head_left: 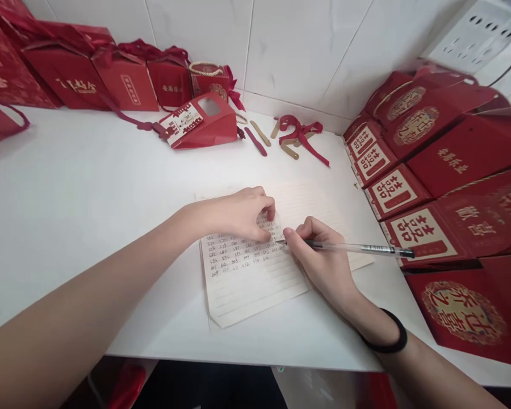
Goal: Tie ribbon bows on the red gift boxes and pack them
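Observation:
An open notebook [255, 295] with lined pages lies on the white table, its left page carrying rows of handwritten numbers. My left hand [242, 213] rests across the upper part of that page, thumb and forefinger curved and apart, with nothing seen between them. Near the notebook's middle fold is my right hand [326, 261], its fingers closed on a clear pen [353, 247] with a black end. The pen lies nearly level and points right; its tip is hidden by the fingers. My right thumb reaches the page near the last numbers of the upper rows.
Red gift boxes [455, 221] line the right side; more red boxes [128, 79] stand along the tiled wall. A small red box [208, 128] lies tipped, near ribbon [298, 133] and gold strips [260, 132]. A power socket [477, 37] is at upper right.

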A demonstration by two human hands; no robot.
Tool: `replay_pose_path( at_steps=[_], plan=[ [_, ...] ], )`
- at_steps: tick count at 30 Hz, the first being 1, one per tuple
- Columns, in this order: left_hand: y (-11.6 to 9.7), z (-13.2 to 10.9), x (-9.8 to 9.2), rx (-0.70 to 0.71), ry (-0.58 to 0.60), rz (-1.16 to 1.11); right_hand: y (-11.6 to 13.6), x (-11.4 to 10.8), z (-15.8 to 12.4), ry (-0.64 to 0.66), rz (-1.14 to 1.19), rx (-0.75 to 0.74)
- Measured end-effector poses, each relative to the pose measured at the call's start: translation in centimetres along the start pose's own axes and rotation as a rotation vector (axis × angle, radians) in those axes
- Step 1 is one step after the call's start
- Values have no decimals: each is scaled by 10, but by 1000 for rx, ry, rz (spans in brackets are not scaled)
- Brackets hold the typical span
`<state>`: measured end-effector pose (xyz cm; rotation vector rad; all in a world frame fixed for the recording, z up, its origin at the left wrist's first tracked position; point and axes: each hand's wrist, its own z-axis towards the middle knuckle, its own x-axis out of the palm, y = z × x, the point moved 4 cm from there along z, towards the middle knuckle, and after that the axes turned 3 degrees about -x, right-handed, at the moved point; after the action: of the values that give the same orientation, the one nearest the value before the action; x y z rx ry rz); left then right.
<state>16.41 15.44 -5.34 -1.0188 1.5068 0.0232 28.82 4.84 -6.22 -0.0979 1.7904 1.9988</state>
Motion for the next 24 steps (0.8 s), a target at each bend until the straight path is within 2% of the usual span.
replay_pose_path(
  at_steps=[4,14,24],
  plan=[
    [-6,-1,3,-34,-45,12,6,2,-4,52,-117,-75],
    [-12,0,6,-81,-68,51,7,3,-5,70,-195,-83],
    [-10,5,9,-105,-82,-25,9,4,-4,79,-227,-68]
  ],
)
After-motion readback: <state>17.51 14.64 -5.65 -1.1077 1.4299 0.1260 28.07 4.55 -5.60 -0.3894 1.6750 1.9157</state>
